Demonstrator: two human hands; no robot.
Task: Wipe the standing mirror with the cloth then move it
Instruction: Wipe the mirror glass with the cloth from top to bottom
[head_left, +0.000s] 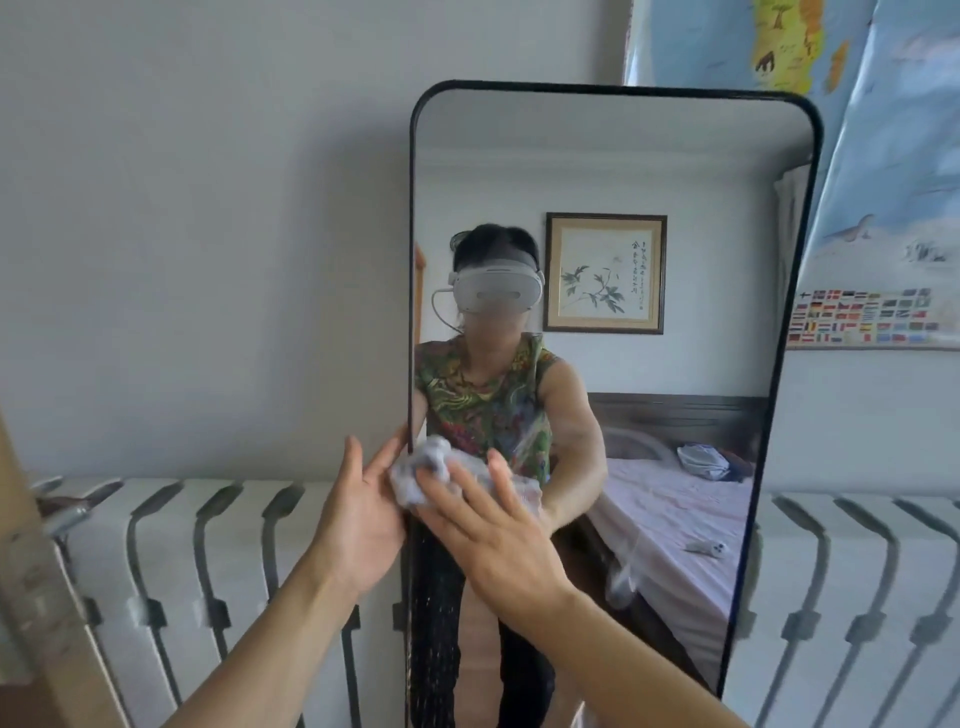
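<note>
A tall standing mirror (675, 156) with a thin black rounded frame leans against the wall, in front of a radiator. My right hand (488, 525) lies flat on a crumpled white cloth (415, 470) and presses it against the glass near the mirror's left edge, at mid height. My left hand (363, 514) is at that left edge, palm turned toward the frame, fingers spread; its fingertips touch the frame and the cloth. The glass reflects me, a bed and a framed picture.
A white ribbed radiator (208, 551) runs along the wall behind the mirror on both sides. A wall map (883, 156) with flags hangs at the upper right. A wooden edge (31, 571) juts in at the lower left.
</note>
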